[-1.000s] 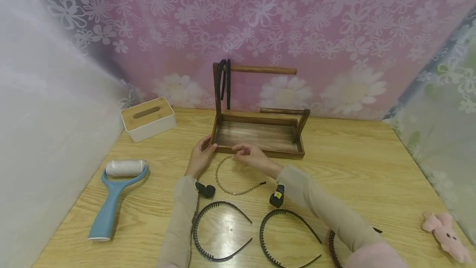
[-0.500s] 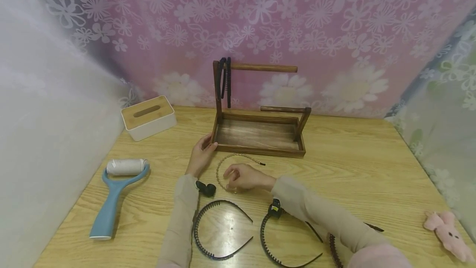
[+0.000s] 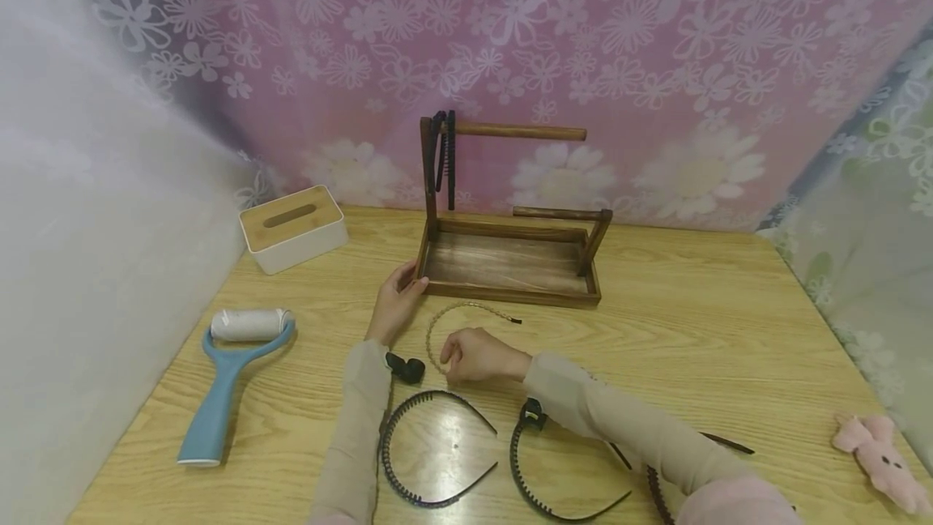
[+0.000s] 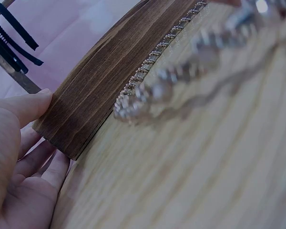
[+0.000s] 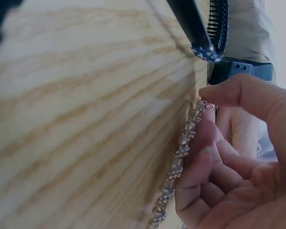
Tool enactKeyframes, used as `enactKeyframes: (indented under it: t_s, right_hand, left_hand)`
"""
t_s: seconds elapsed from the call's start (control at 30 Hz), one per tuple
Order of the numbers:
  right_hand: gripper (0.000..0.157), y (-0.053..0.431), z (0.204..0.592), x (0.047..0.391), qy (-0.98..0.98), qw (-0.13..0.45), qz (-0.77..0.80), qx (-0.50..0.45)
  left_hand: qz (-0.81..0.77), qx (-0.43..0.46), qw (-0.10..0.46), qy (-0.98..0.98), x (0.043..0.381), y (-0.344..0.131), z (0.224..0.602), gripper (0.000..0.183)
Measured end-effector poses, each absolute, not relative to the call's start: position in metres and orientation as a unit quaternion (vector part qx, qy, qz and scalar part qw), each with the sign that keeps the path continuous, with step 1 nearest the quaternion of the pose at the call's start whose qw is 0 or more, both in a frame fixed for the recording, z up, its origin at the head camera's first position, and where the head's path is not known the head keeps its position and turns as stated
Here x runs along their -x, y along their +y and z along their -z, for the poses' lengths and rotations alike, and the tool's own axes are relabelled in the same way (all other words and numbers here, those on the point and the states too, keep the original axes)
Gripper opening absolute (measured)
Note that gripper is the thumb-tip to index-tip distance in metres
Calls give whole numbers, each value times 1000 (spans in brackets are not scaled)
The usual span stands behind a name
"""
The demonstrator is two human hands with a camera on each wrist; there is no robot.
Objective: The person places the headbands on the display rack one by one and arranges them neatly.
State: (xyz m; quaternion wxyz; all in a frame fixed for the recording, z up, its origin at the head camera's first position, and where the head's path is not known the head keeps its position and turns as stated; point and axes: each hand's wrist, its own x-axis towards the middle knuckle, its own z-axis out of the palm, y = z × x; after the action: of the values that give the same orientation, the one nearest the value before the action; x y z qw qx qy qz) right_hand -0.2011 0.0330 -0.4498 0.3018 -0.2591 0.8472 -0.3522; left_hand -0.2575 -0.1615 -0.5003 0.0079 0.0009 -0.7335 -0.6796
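Note:
In the head view a dark wooden headband stand (image 3: 510,295) has a shallow tray base and two horizontal bars. My left hand (image 3: 396,302) grips its front left corner; in the left wrist view the thumb lies on the wood (image 4: 81,90) and the fingers curl round the end. A thin beaded headband (image 3: 432,332) lies in front of the stand. My right hand (image 3: 483,355) pinches its near side between thumb and fingers, as the right wrist view shows on the beaded strand (image 5: 174,171). Black headbands (image 3: 451,160) hang at the upper bar's left end.
Two black toothed headbands (image 3: 388,452) (image 3: 519,476) lie nearer me, with a brown one (image 3: 659,492) partly under my right sleeve. A tissue box (image 3: 295,237) and blue lint roller (image 3: 219,403) are left; a pink plush toy (image 3: 878,460) is right.
My right hand has moved from the stand's front edge towards me, to the beaded headband's near side. The headband's dark-tipped end now shows at its far side. The left hand stays at the corner.

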Motion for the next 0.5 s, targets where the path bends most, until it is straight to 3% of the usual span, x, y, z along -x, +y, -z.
enactKeyframes:
  t_s: [0.17, 0.5]
  right_hand:
    - [18, 36, 441, 200, 845, 305, 338, 280]
    - [25, 54, 421, 198, 838, 301, 348, 294]
  left_hand:
    - [673, -1, 1, -739, 245, -158, 478, 56]
    - [671, -3, 21, -742, 257, -160, 501, 56]
